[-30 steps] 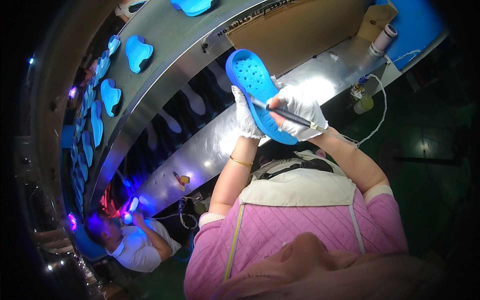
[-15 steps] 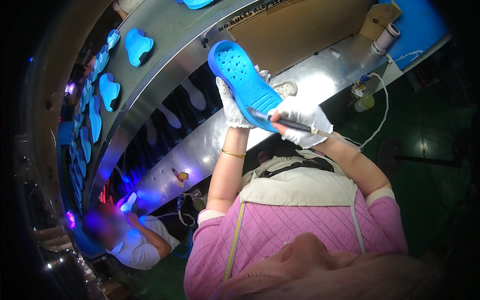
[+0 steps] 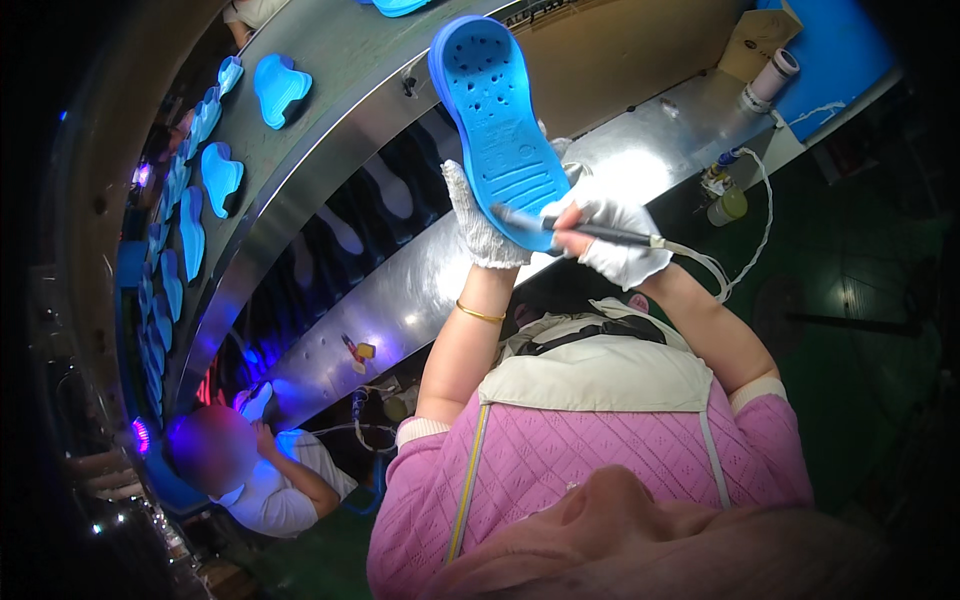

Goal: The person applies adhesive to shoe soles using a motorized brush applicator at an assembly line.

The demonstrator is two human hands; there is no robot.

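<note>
My left hand (image 3: 478, 225), in a white knit glove, grips the heel end of a blue foam clog (image 3: 497, 115) and holds it up with its holed sole facing me. My right hand (image 3: 612, 238), also gloved, is closed on a thin dark pen-like tool (image 3: 575, 229) with a white cord trailing to the right. The tool's tip touches the clog's edge near the heel. A gold bracelet sits on my left wrist.
A curved metal conveyor (image 3: 330, 120) carries several blue clogs (image 3: 277, 88) along the upper left. A shiny steel bench (image 3: 640, 160) holds a tape roll (image 3: 768, 80) and a small bottle (image 3: 727, 205). Another person (image 3: 250, 475) works at the lower left under purple light.
I have raised the clog higher and turned it more upright toward the conveyor. The tool in my right hand stayed at the clog's heel edge.
</note>
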